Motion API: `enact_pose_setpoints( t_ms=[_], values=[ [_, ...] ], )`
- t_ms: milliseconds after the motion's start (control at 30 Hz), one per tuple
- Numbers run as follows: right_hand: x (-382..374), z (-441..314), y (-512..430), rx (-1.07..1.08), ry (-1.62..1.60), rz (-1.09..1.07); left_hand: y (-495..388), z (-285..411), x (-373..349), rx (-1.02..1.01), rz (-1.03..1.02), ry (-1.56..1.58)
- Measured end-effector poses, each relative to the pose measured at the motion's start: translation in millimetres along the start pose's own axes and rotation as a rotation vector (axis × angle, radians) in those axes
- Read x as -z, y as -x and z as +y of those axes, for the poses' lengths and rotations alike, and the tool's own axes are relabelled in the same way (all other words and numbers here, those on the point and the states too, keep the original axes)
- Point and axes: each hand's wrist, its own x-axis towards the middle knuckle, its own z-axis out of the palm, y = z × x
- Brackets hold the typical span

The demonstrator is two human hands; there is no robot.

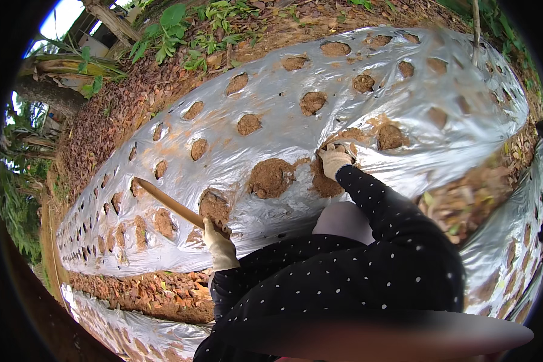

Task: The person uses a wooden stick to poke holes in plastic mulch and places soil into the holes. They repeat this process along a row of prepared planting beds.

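Observation:
My left hand [219, 246], in a cream work glove, grips the lower end of a flat wooden or bamboo stake [169, 202]. The stake slants up and left over the silver plastic mulch film [276, 122], its far end by a planting hole. My right hand [335, 161], gloved too, reaches to the edge of a torn hole in the film. Creases in the plastic converge at its fingers; whether they pinch the film or press on it, I cannot tell. Brown soil [324, 181] lies exposed beside that hand. A larger soil-filled hole [270, 178] sits between both hands.
Several rows of soil-filled holes [313, 103] run along the raised bed. A thin upright stick [476, 34] stands at the far right. Leaf litter [149, 294] fills the furrow, with more film-covered beds [140, 330] beyond. Tree trunks [50, 95] and green plants [167, 34] border the left side.

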Motion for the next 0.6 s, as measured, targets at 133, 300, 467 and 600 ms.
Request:
enact_pose_setpoints(
  t_ms=[133, 300, 467, 600],
  values=[
    [12, 10, 0, 0.081, 0.038, 0.009, 2, 9, 9, 0.051, 0.003, 0.060],
    [37, 28, 2, 0.200, 0.049, -0.052, 2, 12, 24, 0.092, -0.064, 0.075],
    [66, 22, 16, 0.171, -0.052, -0.151, 1, 14, 24, 0.133, -0.014, 0.102],
    [93, 18, 26, 0.074, -0.250, 0.037, 8, 17, 21, 0.102, -0.062, 0.132]
  ],
)
